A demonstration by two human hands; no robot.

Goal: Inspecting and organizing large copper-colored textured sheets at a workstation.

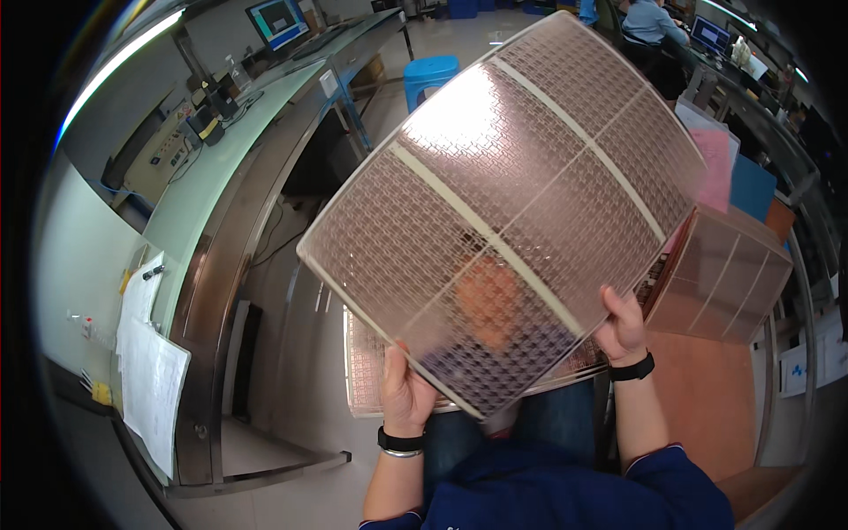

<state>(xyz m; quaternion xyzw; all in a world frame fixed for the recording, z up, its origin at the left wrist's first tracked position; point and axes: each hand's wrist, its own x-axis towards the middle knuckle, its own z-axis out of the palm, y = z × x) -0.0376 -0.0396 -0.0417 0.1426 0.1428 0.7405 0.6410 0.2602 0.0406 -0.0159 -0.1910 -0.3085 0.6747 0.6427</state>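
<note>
"Held firmly?"

"Yes: the left hand (408,402) is closed on the panel's (539,203) lower left edge, near the bottom corner; the right hand (624,329) is closed on the lower right edge, well short of the right corner. Most fingers are hidden behind it."

"Where is the panel?"

"Raised and tilted over the person's legs (552,424). It's glossy, coppery, crossed by pale strips, with glare by its upper left edge."

"Anything under it?"

"A second panel (364,380), mostly covered; I can't tell what bears it."

"And around?"

"Rightward, a striped panel (726,274) at the far edge of a brown board (702,397). Leftward, papers (150,380) at the table's (190,190) near end, a bottle (238,74) by its left edge, a monitor (278,28) toward its far end. A blue stool (430,72) stands off its right edge."
</note>
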